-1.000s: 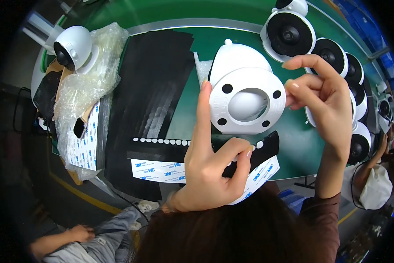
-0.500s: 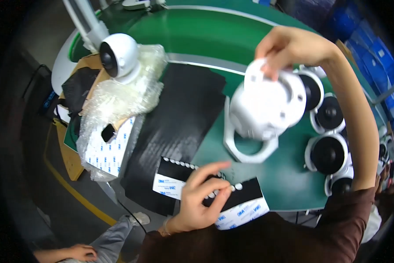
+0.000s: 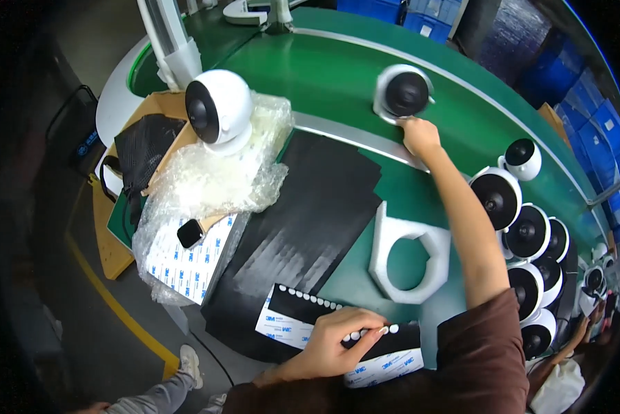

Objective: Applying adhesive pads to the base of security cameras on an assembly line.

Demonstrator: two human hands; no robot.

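Observation:
My right hand [image 3: 420,138] reaches far out over the green belt. Its fingers grip the lower part of a white round-bodied security camera [image 3: 405,95] with a black face, blurred by motion. Near my body, my left hand [image 3: 341,341] is closed, thumb and forefinger pinched at a small white round sticker [image 3: 393,329] by the edge of a black sheet [image 3: 410,337]. A row of similar white dots runs along that sheet's edge, partly behind my fingers. Between both hands lies a white foam ring [image 3: 379,269] with an angular outline and nothing inside its hole.
Several like cameras [image 3: 527,231] crowd the right side. Left, another camera [image 3: 220,110] stands on bubble wrap [image 3: 192,179], with a smartwatch [image 3: 190,234] below. Black sheeting [image 3: 310,200] covers the table's middle-left. Blue crates [image 3: 593,131] stand far right; a person's shoe [image 3: 190,366] shows lower left.
My right hand has carried the camera from above the foam ring out to the belt, turning it from base-up to upright. My left fingers have closed into a pinch. The view has shifted.

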